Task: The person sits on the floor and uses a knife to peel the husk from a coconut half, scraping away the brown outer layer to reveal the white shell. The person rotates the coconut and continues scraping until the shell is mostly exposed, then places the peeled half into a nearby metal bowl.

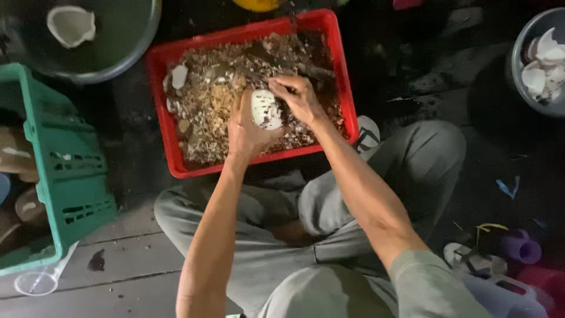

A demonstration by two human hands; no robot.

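Coconut piece (266, 109), white with dark flecks of skin: held over the middle of the red crate (160, 94), so scraps apparently drop into it.

Left hand (247, 131): grip clamped on the coconut piece from below, cupping it steady.

Right hand (300, 97): fingers closed together around something dark and slim at the top edge of the coconut piece; what it is cannot be told.

Red crate: on the floor before the person's crossed legs; holds a thick layer of brown shavings and a few white bits.

Grey basin (141, 41), upper left: holds one white coconut half (70, 25).

Green basket (65, 159), left: slotted sides, brown rounded things within, dim.

Grey bucket (521, 70), upper right: several white coconut pieces.

Clear plastic cup (36, 282), lower left, on the plank floor (129, 259).

Sandals (471, 256), lower right, beside purple and pink things.
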